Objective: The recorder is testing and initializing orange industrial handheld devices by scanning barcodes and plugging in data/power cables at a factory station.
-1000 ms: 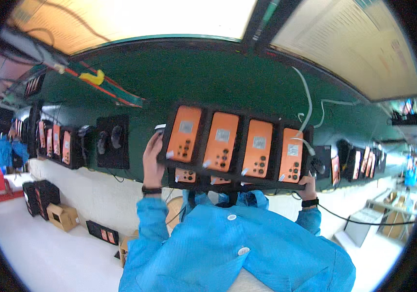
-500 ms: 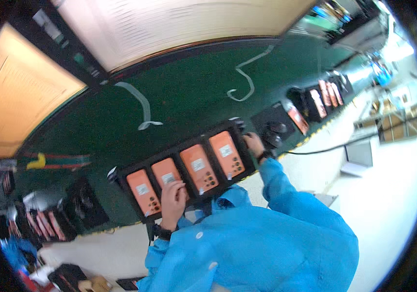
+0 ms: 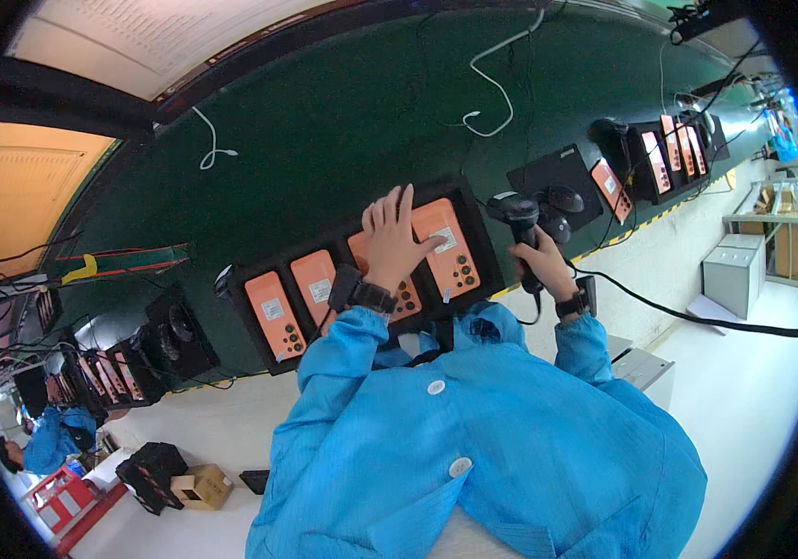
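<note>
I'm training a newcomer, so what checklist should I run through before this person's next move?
1. Scanner in right hand: ok.
2. Four phones in tray: ok.
3. Label on leftmost phone uncovered: ok.
4. Third phone from left uncovered: not ok; left hand hides much of it.
5. Scanner reading a label: cannot tell; no beam shows.

A white floor (image 3: 743,419) lies below the green workbench (image 3: 343,121).
</note>
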Available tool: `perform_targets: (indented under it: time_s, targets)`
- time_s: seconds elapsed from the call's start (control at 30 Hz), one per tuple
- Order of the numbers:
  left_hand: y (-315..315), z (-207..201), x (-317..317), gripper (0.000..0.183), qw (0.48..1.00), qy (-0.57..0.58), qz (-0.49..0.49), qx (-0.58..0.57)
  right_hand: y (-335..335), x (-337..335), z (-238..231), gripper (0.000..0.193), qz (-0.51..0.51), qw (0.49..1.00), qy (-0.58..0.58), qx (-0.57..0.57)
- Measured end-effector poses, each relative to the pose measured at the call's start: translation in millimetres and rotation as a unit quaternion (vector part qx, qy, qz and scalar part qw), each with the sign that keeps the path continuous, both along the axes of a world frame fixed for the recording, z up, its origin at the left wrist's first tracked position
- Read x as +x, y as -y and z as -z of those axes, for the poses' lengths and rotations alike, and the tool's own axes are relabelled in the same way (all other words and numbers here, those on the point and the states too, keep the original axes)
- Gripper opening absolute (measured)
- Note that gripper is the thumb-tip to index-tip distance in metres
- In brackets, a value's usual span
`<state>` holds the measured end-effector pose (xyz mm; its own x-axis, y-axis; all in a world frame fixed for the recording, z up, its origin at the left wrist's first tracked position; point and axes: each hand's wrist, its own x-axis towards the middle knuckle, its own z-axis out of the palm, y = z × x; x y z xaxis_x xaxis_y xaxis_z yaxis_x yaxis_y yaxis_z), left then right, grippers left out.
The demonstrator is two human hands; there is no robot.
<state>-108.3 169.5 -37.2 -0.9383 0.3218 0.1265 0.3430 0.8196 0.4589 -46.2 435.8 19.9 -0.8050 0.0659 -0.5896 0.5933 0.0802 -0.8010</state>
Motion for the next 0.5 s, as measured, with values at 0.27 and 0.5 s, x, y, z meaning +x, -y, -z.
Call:
perform_targets:
  time_s: [0.27, 0.5]
  targets:
    - [-7.1, 0.7, -1.8, 0.096, 0.999, 0.028, -0.012, -0.022, 24.4, 23.0, -28.3, 0.025, -0.084, 0.995, 0.048, 0.003]
    - [-7.7, 5.4, 6.4, 0.095, 0.999, -0.039, -0.011, -0.034, 39.8, 19.9, -24.0, 0.023, -0.114, 0.993, 0.008, -0.018]
